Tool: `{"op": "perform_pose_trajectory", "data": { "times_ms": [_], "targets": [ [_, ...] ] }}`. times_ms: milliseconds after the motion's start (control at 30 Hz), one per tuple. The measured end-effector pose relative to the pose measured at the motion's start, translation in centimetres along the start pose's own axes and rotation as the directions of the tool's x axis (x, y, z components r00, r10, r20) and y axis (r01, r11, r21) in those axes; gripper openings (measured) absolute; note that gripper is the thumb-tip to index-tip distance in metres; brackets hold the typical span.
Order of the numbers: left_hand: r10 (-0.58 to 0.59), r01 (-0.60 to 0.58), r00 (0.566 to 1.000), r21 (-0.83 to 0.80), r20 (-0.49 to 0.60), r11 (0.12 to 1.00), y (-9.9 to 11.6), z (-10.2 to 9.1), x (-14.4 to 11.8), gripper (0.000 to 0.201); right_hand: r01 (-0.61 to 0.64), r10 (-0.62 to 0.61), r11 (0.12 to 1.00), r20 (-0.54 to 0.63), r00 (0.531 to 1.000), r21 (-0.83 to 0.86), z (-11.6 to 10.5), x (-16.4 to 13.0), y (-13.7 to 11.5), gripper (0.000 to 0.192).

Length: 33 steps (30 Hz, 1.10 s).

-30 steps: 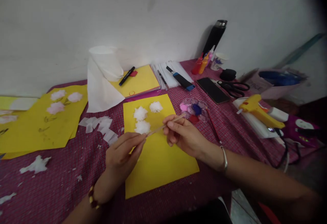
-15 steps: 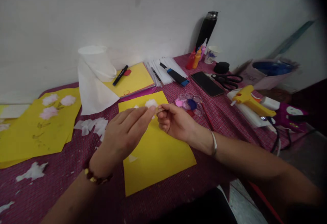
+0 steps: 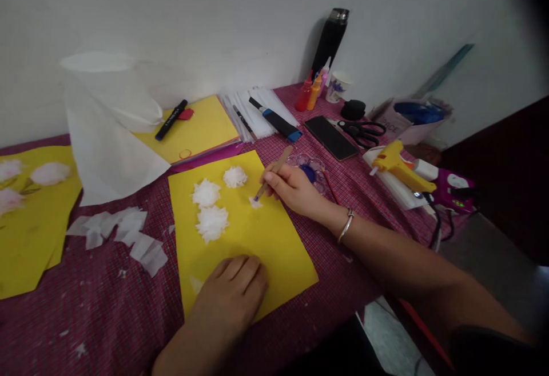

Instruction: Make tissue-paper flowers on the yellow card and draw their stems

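A wooden craft stick slants in my right hand, pinched between thumb and fingers. Its purple-stained lower end touches a small white tissue scrap on a yellow paper sheet. My left hand lies palm down across the sheet's lower part, fingers resting on the paper. Three fluffy white tissue flowers, among them an upper one and a lower one, sit on the sheet's upper left. Behind my right hand is a clear flower-shaped palette with dark blue paint, partly hidden.
Cut tissue pieces lie left of the sheet, near yellow papers with pinkish flowers. Behind are a white tissue roll, a marker and a box cutter. To the right are a phone, scissors and a yellow glue gun.
My hands have separated. The left has dropped to the sheet's lower part; the right now holds the craft stick against the tissue scrap. The view has shifted right, and the white flowers are uncovered.
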<state>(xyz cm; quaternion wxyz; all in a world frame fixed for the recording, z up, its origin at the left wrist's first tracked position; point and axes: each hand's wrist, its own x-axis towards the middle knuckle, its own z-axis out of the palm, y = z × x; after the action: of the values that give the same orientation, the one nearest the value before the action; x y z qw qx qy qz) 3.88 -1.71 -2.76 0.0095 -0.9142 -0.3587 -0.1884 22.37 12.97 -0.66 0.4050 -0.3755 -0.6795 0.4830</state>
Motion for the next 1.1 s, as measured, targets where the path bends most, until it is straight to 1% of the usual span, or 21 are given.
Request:
{"op": "perform_pose_trajectory", "data": {
  "times_ms": [67, 167, 333, 467, 600, 700, 733, 767, 833, 867, 900, 933, 967, 1000, 1033, 1100],
  "targets": [
    [-0.012, 0.012, 1.0, -0.002, 0.005, 1.0, -0.1, 0.1, -0.1, 0.016, 0.033, -0.027, 0.995, 0.065, 0.998, -0.094, 0.1, -0.1, -0.1, 0.029],
    [-0.022, 0.022, 1.0, -0.004, 0.009, 1.0, -0.2, 0.0, -0.1, 0.019, 0.072, -0.048, 0.981, 0.133, 0.99, -0.182, 0.2, -0.2, -0.3, 0.03],
    [-0.048, 0.048, 0.999, -0.01, -0.017, 0.999, -0.1, 0.0, -0.1, 0.019, 0.109, -0.054, 0.951, 0.192, 0.98, -0.29, 0.2, -0.1, -0.6, 0.027],
    [-0.039, 0.039, 0.999, -0.009, -0.019, 0.999, -0.1, 0.0, 0.0, 0.02, 0.135, -0.049, 0.912, 0.225, 0.973, -0.388, 0.3, -0.1, -1.0, 0.026],
    [-0.04, 0.04, 0.999, -0.01, -0.003, 0.999, 0.0, -0.1, -0.1, 0.022, 0.174, -0.061, 0.884, 0.262, 0.963, -0.433, 0.8, -0.3, -1.5, 0.025],
    [-0.039, 0.039, 0.999, -0.021, -0.002, 0.999, -0.1, 0.1, -0.2, 0.022, 0.205, -0.096, 0.884, 0.267, 0.959, -0.419, 0.7, -0.3, -2.0, 0.026],
    [-0.038, 0.038, 0.999, -0.023, -0.007, 0.999, -0.2, 0.2, -0.2, 0.021, 0.199, -0.112, 0.901, 0.237, 0.965, -0.385, 0.5, -0.3, -2.1, 0.026],
    [-0.036, 0.036, 0.999, -0.026, -0.006, 0.999, -0.2, 0.2, -0.3, 0.022, 0.18, -0.126, 0.927, 0.18, 0.976, -0.328, 0.3, -0.3, -2.3, 0.027],
    [-0.031, 0.031, 1.0, -0.022, 0.005, 0.999, -0.3, 0.3, -0.2, 0.023, 0.108, -0.107, 0.985, 0.012, 0.994, -0.133, -0.2, -0.3, -2.4, 0.028],
    [-0.034, 0.034, 0.999, -0.016, 0.016, 0.999, -0.2, 0.2, 0.0, 0.023, 0.059, -0.059, 0.998, -0.067, 0.996, -0.006, -0.4, -0.3, -2.4, 0.028],
    [-0.039, 0.039, 0.999, -0.007, 0.025, 0.999, 0.0, 0.0, 0.1, 0.023, 0.002, 0.013, 0.992, -0.116, 0.993, 0.128, -0.4, -0.5, -2.4, 0.029],
    [-0.04, 0.04, 0.998, 0.003, 0.041, 0.999, 0.3, -0.4, 0.2, 0.023, -0.064, 0.1, 0.964, -0.127, 0.987, 0.258, -0.4, -0.7, -2.4, 0.029],
    [-0.038, 0.038, 0.997, 0.012, 0.063, 0.999, 0.6, -1.0, 0.3, 0.022, -0.139, 0.19, 0.918, -0.104, 0.976, 0.371, -0.2, -1.1, -2.3, 0.029],
    [-0.03, 0.029, 0.995, 0.018, 0.094, 0.999, 1.0, -1.7, 0.3, 0.021, -0.223, 0.274, 0.862, -0.048, 0.961, 0.455, 0.0, -1.5, -2.2, 0.029],
    [-0.011, 0.009, 0.988, 0.014, 0.153, 1.0, 1.3, -2.6, 0.2, 0.022, -0.297, 0.336, 0.806, 0.018, 0.942, 0.513, 0.3, -2.1, -2.1, 0.028],
    [0.009, -0.009, 0.97, -0.001, 0.243, 1.0, 1.6, -4.4, -0.5, 0.024, -0.42, 0.394, 0.72, 0.174, 0.903, 0.552, 0.7, -3.3, -1.7, 0.027]
  ]
}}
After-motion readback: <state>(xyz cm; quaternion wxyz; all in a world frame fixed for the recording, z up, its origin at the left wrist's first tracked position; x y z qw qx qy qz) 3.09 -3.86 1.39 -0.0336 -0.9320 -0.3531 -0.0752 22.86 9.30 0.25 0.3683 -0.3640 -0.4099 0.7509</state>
